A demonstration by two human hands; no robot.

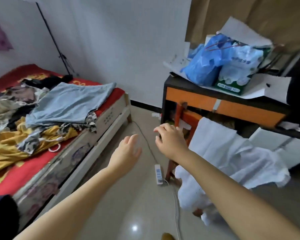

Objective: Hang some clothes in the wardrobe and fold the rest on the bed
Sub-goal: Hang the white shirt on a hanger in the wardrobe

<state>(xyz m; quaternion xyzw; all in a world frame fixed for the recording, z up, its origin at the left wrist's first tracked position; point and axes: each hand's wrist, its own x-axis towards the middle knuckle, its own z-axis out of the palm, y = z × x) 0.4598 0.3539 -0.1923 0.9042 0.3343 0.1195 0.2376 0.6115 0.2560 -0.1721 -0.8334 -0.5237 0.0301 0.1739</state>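
A bed [100, 122] with a red cover stands at the left, heaped with clothes: a light blue garment [68, 104] on top, a yellow garment [10, 153] nearer me, and a camouflage-patterned piece [33, 139] between them. White clothes [232, 158] hang over a red chair [185, 116] at the right. My left hand [126, 151] reaches forward over the floor with fingers relaxed and holds nothing. My right hand [170, 139] is stretched out beside the chair, fingers loosely spread and empty. No wardrobe is visible.
A black and orange desk [223, 104] at the right carries blue plastic bags [204, 66] and papers. A white power strip [158, 174] and its cable lie on the tiled floor between bed and chair. A black stand pole [54, 40] leans by the wall.
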